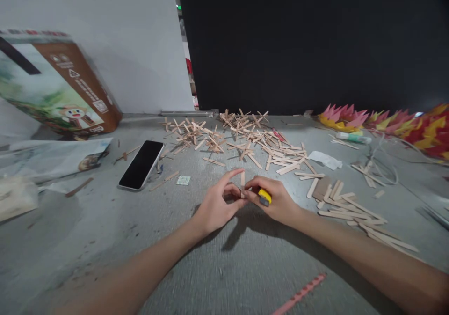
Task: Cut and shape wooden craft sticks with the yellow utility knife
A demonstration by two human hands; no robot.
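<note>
Between the fingers of my left hand (215, 205) a short wooden craft stick (242, 179) stands roughly upright. My right hand (280, 201) is closed round a yellow and black utility knife (264, 197), its handle end poking out of the fist. The fingertips of both hands meet at the stick's lower end, so I cannot make out the blade. Beyond my hands lies a spread of wooden sticks, many crossed into star shapes (213, 142). A heap of loose craft sticks (351, 207) lies right of my right hand.
A phone (142, 165) leans on a stand at the left, near a brown printed bag (84, 90). Pink and yellow folded-paper pieces (343, 118), a glue stick (354, 138) and a white cable (394, 165) lie at the right. A pink strip (301, 295) lies in front.
</note>
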